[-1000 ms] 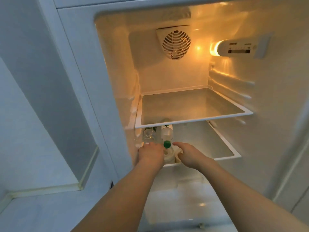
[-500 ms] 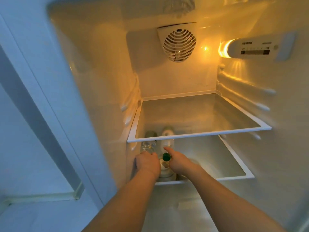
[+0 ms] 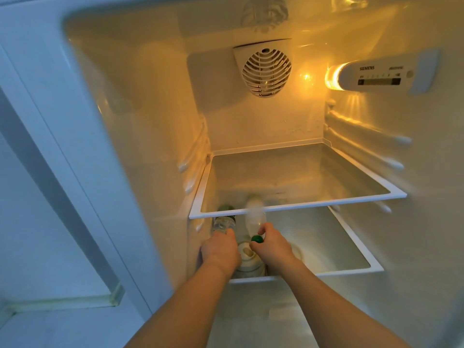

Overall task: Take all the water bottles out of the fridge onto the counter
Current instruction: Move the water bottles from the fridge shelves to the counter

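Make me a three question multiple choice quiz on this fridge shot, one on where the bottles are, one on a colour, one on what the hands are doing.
1. Where do the water bottles stand?
A. upper shelf
B. left end of the lower shelf
C. right end of the lower shelf

2. What colour is the cap by the right hand?
A. red
B. green
C. blue

3. What is the left hand doing?
A. hanging idle outside the fridge
B. lying flat on the upper shelf
C. curled on a bottle

Answers: 1 B, they cluster against the left wall under the upper shelf. 2 B, the cap is plainly green. 3 C, its fingers wrap a clear bottle.
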`<state>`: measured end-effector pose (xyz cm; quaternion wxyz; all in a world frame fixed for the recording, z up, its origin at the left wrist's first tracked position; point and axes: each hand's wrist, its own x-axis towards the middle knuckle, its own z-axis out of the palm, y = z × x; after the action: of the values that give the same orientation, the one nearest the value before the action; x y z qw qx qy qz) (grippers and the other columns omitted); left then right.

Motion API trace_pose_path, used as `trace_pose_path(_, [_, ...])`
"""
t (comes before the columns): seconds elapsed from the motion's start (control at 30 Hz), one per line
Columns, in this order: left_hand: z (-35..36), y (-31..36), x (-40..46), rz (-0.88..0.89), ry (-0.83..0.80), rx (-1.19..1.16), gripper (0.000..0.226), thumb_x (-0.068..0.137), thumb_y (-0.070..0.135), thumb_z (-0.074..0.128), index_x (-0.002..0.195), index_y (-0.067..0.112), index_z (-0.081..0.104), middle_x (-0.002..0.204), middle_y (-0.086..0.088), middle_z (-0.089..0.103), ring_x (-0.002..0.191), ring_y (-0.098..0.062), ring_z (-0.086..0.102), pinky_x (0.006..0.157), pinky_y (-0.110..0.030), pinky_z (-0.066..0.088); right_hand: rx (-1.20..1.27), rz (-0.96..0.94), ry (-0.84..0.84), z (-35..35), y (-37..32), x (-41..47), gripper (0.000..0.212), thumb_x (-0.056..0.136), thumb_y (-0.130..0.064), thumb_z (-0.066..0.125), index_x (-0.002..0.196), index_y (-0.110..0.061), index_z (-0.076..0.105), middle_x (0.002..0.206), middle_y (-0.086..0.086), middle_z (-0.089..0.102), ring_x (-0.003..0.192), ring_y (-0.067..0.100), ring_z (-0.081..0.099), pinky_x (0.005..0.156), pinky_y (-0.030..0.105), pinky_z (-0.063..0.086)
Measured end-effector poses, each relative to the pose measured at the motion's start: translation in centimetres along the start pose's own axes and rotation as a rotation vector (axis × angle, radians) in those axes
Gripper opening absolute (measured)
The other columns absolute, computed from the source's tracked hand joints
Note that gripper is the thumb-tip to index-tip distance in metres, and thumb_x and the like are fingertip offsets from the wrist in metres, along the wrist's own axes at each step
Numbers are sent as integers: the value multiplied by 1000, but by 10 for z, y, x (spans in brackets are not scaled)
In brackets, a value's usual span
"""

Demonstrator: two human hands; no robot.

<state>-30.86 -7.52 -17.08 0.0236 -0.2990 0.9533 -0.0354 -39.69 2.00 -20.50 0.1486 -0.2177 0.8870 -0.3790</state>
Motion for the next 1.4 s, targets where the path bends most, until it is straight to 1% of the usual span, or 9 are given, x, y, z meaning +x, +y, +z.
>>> trace_pose_path(0.2, [6,-1,1,-81,18,-174,29,98,15,43,127,13,50,118,-9,66,106,-27,65,84,-36,51,-126,14,223,13,-1,4,35,84,-37,58,109,-18,44,107,4,59,100,27,57,92,42,43])
trace_pose_path(0.33, [11,-1,-1,-117,39,-210,28,100,14,42,128,14,46,118,-8,67,105,-26,66,83,-35,52,-166,-20,283,19,3,2,35,88,-38,57,111,-20,39,105,2,62,96,26,60,87,40,43])
trace_pose_path(0.47, [7,-2,-1,-139,28,-254,30,99,12,42,129,11,44,118,-10,66,107,-28,65,85,-37,51,-74,10,394,14,13,-13,30,85,-34,61,101,-24,37,96,-1,61,87,21,57,85,37,43])
trace_pose_path(0.63, [7,4,-20,-181,50,-350,45,95,16,49,133,14,26,112,-10,66,102,-31,65,83,-39,51,126,-78,492,-2,27,-31,40,87,-29,64,122,-25,45,108,-2,60,99,22,58,91,39,47])
trace_pose_path(0.73, [5,8,-37,-132,112,-390,45,92,20,53,129,14,28,97,-5,64,84,-25,64,68,-34,48,291,-149,580,-18,25,-41,38,91,-28,62,126,-22,50,116,-2,58,103,16,55,92,37,49])
trace_pose_path(0.87, [-14,13,-56,-86,193,-403,43,94,28,45,131,13,29,99,-7,64,89,-29,63,66,-31,39,362,-248,718,-38,20,-57,29,91,-29,62,117,-16,56,101,-2,54,91,13,50,85,35,47])
trace_pose_path(0.97, [-31,11,-71,-73,306,-409,33,96,33,43,121,11,40,101,-8,66,92,-28,65,65,-30,39,415,-348,799,-50,13,-69,13,91,-27,63,95,-17,57,86,-3,49,78,14,44,75,35,42])
trace_pose_path(1.17, [-50,0,-90,-39,446,-524,29,96,45,46,105,18,50,88,1,58,77,-17,57,59,-24,42,518,-325,874,-59,6,-84,44,84,-57,51,99,-16,52,104,-2,38,108,17,35,97,33,34])
trace_pose_path(1.4, [-75,-1,-85,5,529,-606,38,93,54,48,86,18,57,76,1,61,70,-15,59,56,-28,45,658,-383,781,-64,-5,-94,27,87,-44,65,98,-25,49,90,-1,57,85,14,54,75,27,42])
